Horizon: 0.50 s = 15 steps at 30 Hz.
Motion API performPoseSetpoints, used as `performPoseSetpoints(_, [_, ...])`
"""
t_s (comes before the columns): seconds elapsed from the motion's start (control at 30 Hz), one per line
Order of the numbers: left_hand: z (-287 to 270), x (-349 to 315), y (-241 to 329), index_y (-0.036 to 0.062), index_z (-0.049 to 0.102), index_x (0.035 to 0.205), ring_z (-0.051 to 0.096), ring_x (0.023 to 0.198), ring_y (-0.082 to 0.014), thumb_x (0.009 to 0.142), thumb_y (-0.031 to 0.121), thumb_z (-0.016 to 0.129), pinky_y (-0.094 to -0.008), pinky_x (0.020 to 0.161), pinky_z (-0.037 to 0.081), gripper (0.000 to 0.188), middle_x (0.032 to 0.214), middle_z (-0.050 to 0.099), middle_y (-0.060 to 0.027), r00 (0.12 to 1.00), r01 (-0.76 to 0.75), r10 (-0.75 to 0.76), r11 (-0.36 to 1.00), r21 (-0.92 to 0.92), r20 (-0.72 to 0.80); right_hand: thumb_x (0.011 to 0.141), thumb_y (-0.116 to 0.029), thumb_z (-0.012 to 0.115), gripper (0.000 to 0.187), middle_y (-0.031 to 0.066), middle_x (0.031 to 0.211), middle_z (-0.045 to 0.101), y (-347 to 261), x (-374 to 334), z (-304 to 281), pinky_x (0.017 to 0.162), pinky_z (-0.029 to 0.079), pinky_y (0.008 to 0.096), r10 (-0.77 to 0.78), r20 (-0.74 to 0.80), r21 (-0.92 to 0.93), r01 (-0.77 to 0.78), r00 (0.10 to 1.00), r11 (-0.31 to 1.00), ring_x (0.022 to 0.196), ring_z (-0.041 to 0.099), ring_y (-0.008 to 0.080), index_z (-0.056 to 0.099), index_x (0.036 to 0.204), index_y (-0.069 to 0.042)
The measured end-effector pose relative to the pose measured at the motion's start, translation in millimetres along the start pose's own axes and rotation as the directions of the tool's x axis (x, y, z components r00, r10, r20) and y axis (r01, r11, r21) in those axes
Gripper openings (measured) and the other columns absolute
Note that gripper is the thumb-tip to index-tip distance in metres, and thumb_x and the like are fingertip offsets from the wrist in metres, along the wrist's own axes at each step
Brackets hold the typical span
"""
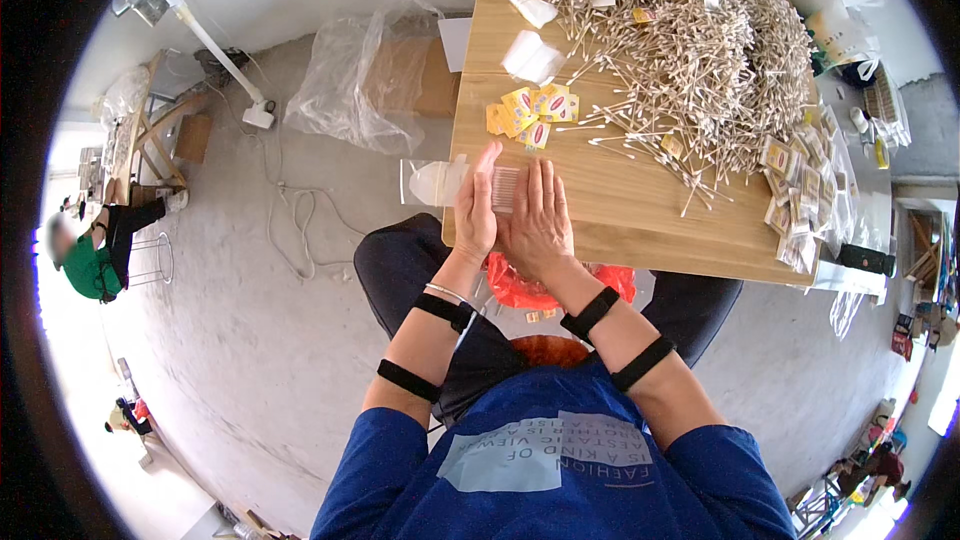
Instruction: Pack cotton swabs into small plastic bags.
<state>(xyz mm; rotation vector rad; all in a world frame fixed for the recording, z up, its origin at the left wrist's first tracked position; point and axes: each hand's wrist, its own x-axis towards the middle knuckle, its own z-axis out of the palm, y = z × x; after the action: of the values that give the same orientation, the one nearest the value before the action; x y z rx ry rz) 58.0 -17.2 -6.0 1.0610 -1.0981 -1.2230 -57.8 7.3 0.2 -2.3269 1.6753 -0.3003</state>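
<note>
Way off on the left a person in a green top (88,270) was crouched on the floor, with a white lamp stand (205,40) behind them. Nearer in, a big crumpled clear plastic bag (365,75) lay on the floor with a brown cardboard box inside it.

At the counter's (640,230) near edge, the left hand (474,210) and right hand (538,218) were pressed together side by side, fingers clenched on a small clear plastic pouch (440,183). The pouch stuck out to the left of the hands, flat and see-through, with a neat row of cotton swabs (506,188) tucked in at the end between the two palms.

Just above the hands sat a few small yellow labels (530,108), then a couple of empty clear pouches (532,58). Further right was a huge heap of loose cotton swabs (700,50), and at the far right edge a stack of filled pouches (805,190) with yellow labels in them.
</note>
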Motion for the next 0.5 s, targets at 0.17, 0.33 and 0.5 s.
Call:
performPoseSetpoints(0.17, [-0.1,-0.4,-1.6,-0.0076,0.029,0.141,0.029,0.139,-0.0305,0.103,0.041,0.029,-0.0391,0.116,0.02,0.062,0.147,0.032,-0.024,1.0,0.001,-0.001,1.0,-0.022,0.008,0.092,-0.045,0.042,0.077,0.0283,0.151,0.017,1.5,-0.1,-1.5,0.117,0.009,0.0463,-0.004,0.027,0.009,0.004,1.0,1.0,0.143,0.011,0.038,0.027,0.14,0.012])
performPoseSetpoints(0.33, [-1.1,-1.3,-4.9,-0.0068,0.032,0.14,0.031,0.138,-0.03,0.103,0.041,0.029,-0.0391,0.115,0.023,0.06,0.146,0.034,-0.0235,1.0,0.002,-0.002,1.0,-0.025,-0.018,0.092,-0.044,0.042,0.076,0.028,0.151,0.016,0.4,-0.6,0.1,0.117,0.009,0.0463,0.004,0.025,0.008,-0.005,1.0,1.0,0.143,0.01,0.0387,0.026,0.141,0.012])
performPoseSetpoints(0.5, [0.4,-2.5,-5.0,-0.007,0.043,0.134,0.042,0.131,-0.0262,0.103,0.039,0.031,-0.0359,0.11,0.03,0.057,0.137,0.048,-0.0187,0.998,-0.051,0.053,0.995,0.081,-0.028,0.092,-0.043,0.042,0.077,0.028,0.152,0.013,-0.7,0.9,1.8,0.117,0.008,0.0462,0.034,0.031,-0.012,-0.033,0.999,0.999,0.144,0.008,0.0393,0.021,0.142,0.011])
